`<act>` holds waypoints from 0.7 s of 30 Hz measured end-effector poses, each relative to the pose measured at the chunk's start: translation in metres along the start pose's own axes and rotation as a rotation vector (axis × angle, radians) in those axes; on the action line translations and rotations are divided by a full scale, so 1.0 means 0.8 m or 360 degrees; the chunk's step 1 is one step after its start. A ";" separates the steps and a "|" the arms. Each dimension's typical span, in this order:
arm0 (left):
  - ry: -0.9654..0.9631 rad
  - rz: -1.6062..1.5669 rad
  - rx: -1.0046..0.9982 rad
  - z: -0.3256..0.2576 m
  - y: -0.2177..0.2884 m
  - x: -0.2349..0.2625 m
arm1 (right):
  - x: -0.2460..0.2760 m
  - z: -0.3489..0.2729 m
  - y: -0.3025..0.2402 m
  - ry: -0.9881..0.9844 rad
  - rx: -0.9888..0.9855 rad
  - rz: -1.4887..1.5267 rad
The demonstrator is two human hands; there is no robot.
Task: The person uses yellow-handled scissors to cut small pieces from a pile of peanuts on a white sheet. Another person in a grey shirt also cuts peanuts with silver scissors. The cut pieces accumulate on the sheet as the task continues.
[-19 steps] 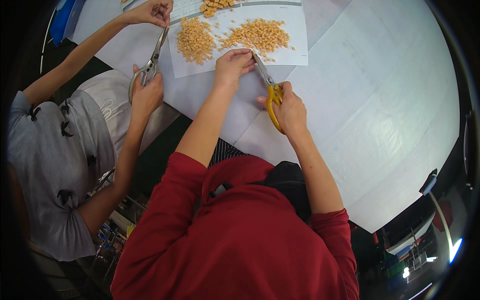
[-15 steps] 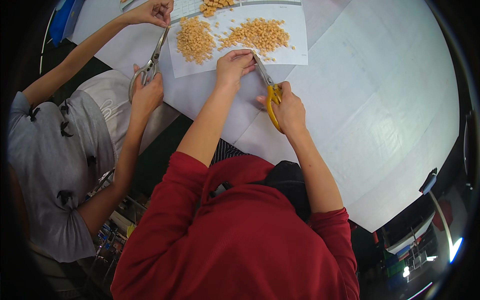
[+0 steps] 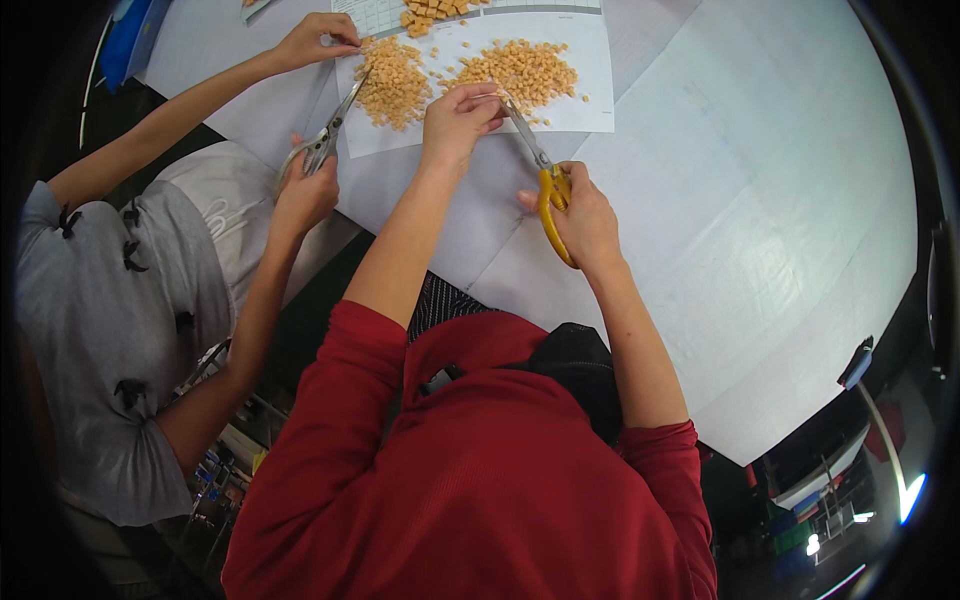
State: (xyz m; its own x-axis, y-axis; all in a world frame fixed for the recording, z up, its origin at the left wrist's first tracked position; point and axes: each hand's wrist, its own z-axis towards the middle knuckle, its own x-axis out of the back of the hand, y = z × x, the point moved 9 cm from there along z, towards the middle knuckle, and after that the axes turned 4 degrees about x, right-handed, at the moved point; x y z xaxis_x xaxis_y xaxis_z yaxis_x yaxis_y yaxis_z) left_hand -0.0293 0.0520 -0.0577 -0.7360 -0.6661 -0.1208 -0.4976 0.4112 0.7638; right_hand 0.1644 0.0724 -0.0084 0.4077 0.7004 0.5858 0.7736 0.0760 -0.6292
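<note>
My right hand point(image 3: 588, 222) is wrapped round the yellow handles of a pair of scissors point(image 3: 546, 170), whose metal blades point up and to the left. At the blade tips, the fingers of my left hand point(image 3: 456, 126) are pinched together. What they hold is too small to make out. Just beyond lies a loose pile of small orange-tan pieces point(image 3: 525, 72) on a printed white sheet point(image 3: 592, 100). To its left is a second pile of the same kind of pieces point(image 3: 392, 85).
At my left, a co-worker's hand point(image 3: 312, 195) holds grey-handled scissors point(image 3: 325, 140); their other hand point(image 3: 315, 42) is by the left pile. Larger orange cubes point(image 3: 430, 14) lie at the far edge of view. A blue bin point(image 3: 130, 40) stands far left. White covering point(image 3: 760, 220) spreads over the table.
My left hand has shifted slightly left and away from me; my right hand has moved slightly right. The co-worker's hands and scissors have moved right, toward the left pile.
</note>
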 end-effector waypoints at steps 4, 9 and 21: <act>-0.0053 0.0165 -0.0067 0.007 0.007 -0.003 | 0.003 0.000 -0.004 0.0045 0.0021 -0.0022; -0.0092 0.0273 -0.0051 0.006 0.015 -0.009 | 0.009 0.003 -0.003 0.0058 -0.0023 -0.0069; 0.0266 0.1422 -0.0719 -0.008 0.040 -0.022 | 0.027 0.019 0.021 0.0159 -0.0114 -0.0037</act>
State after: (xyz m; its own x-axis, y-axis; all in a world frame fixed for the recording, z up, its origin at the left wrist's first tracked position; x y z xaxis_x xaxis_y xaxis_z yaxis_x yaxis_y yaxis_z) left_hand -0.0293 0.0730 -0.0270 -0.6627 -0.3227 0.6758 0.4490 0.5510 0.7034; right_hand 0.1788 0.0997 -0.0144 0.4327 0.6246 0.6502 0.8147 0.0380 -0.5787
